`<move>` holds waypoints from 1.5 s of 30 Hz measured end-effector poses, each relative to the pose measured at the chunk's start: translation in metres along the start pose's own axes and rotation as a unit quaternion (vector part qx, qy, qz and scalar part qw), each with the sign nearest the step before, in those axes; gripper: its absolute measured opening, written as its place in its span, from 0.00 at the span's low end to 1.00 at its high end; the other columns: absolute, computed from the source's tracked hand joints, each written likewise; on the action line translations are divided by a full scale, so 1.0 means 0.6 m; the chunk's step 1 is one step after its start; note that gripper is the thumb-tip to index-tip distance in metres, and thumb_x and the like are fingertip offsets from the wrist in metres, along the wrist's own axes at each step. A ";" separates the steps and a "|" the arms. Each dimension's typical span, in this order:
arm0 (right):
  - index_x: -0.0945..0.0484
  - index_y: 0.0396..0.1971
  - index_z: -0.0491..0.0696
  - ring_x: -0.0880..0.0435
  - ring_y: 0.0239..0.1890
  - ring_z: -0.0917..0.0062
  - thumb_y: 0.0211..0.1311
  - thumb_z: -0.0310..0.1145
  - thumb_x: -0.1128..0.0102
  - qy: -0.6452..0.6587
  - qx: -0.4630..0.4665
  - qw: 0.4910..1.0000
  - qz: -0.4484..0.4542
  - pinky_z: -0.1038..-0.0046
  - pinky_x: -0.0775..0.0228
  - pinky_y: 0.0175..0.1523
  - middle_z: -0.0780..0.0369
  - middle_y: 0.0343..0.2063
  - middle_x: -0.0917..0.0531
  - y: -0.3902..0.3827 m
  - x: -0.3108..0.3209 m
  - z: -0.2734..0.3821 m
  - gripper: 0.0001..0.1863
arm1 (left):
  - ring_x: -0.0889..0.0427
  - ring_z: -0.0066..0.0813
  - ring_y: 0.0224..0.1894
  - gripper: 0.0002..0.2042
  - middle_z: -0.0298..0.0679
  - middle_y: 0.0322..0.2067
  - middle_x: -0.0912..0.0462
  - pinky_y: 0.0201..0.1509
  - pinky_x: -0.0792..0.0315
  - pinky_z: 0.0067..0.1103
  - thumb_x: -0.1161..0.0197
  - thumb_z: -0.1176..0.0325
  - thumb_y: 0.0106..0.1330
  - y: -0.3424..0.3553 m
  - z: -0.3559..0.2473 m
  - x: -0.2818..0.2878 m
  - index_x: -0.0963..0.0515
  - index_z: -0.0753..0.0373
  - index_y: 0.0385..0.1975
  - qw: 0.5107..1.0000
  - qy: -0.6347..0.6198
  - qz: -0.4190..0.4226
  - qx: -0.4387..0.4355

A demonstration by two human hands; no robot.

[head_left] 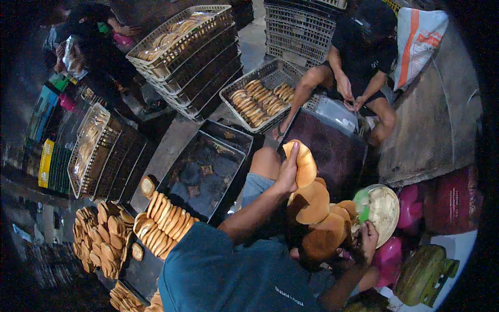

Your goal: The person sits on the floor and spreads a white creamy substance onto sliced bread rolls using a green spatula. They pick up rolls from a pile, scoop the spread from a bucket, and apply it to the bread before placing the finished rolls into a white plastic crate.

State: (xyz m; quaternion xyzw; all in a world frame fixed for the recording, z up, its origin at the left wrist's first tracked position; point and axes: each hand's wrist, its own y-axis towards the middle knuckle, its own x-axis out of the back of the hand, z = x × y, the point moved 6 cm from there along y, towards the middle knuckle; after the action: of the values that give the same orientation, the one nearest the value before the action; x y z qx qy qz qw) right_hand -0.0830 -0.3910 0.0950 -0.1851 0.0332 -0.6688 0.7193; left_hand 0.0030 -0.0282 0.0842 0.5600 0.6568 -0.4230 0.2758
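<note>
My left hand point(287, 174) is raised over my lap, closed around a flat golden-brown bun point(304, 165) with the thumb on its face. Under it lies a loose pile of similar buns point(310, 203), some overlapping. On the right, a round bowl of pale cream filling point(383, 210) stands beside the pile. My right hand point(368, 240) is closed at the bowl's near edge on a green spatula point(363, 207). The spatula's upper end is blurred and looks pale, perhaps coated with filling. The lower fingers of my right hand are partly in shadow.
At left are rows of buns point(165, 221) and a heap of buns point(101, 236). A dark metal tray point(236, 179) lies ahead, near a bun-filled crate point(283, 112) and stacked crates point(200, 67). Another person point(358, 57) sits opposite behind a dark box point(325, 143). A green gas cylinder point(422, 275) stands lower right.
</note>
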 end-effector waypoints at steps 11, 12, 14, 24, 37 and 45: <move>0.22 0.47 0.40 0.19 0.43 0.47 0.62 0.32 0.44 -0.451 -0.058 0.868 -0.199 0.56 0.27 0.49 0.43 0.37 0.18 -0.071 0.101 0.001 0.16 | 0.22 0.54 0.52 0.47 0.57 0.51 0.24 0.57 0.26 0.48 0.55 0.24 0.59 -0.011 0.103 -0.055 0.34 0.68 0.59 0.971 -0.068 0.154 0.170; 0.20 0.39 0.41 0.19 0.41 0.48 0.62 0.34 0.43 -0.475 -0.066 0.856 -0.192 0.53 0.27 0.47 0.46 0.34 0.17 -0.065 0.099 0.006 0.12 | 0.24 0.54 0.56 0.48 0.58 0.54 0.26 0.59 0.27 0.49 0.56 0.24 0.60 -0.016 0.096 -0.056 0.37 0.68 0.62 0.973 -0.067 0.149 0.165; 0.20 0.33 0.42 0.18 0.38 0.50 0.62 0.33 0.44 -0.523 -0.058 0.829 -0.191 0.53 0.26 0.46 0.47 0.31 0.17 -0.064 0.105 0.004 0.10 | 0.31 0.53 0.63 0.48 0.57 0.60 0.32 0.64 0.33 0.48 0.55 0.26 0.61 -0.014 0.103 -0.050 0.40 0.68 0.65 0.957 -0.068 0.242 0.147; 0.15 0.25 0.43 0.13 0.32 0.59 0.51 0.30 0.44 -0.641 -0.052 0.755 -0.124 0.57 0.20 0.36 0.52 0.28 0.15 0.001 0.107 -0.069 0.10 | 0.27 0.41 0.59 0.28 0.46 0.54 0.26 0.67 0.34 0.37 0.53 0.46 0.74 0.004 0.107 0.010 0.34 0.65 0.59 0.985 -0.032 0.076 0.154; 0.15 0.35 0.45 0.16 0.30 0.60 0.55 0.42 0.31 -0.361 0.035 0.930 -0.064 0.63 0.27 0.37 0.53 0.29 0.16 0.030 0.149 -0.111 0.16 | 0.23 0.44 0.54 0.43 0.51 0.50 0.23 0.58 0.26 0.38 0.60 0.28 0.65 -0.008 0.141 -0.079 0.31 0.69 0.57 0.960 0.027 0.145 0.237; 0.16 0.39 0.44 0.18 0.27 0.77 0.60 0.32 0.34 -0.210 0.154 0.960 -0.099 0.74 0.29 0.34 0.58 0.27 0.16 -0.013 0.074 0.077 0.10 | 0.21 0.50 0.54 0.47 0.54 0.53 0.23 0.59 0.27 0.45 0.61 0.23 0.60 -0.040 0.155 -0.126 0.31 0.66 0.59 0.931 -0.031 0.135 0.337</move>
State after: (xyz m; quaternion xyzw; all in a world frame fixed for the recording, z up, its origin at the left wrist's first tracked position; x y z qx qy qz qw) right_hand -0.0722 -0.4242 0.1494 -0.2110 -0.2404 -0.6795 0.6603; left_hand -0.0136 -0.1471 0.1079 0.6903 0.3847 -0.5954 0.1453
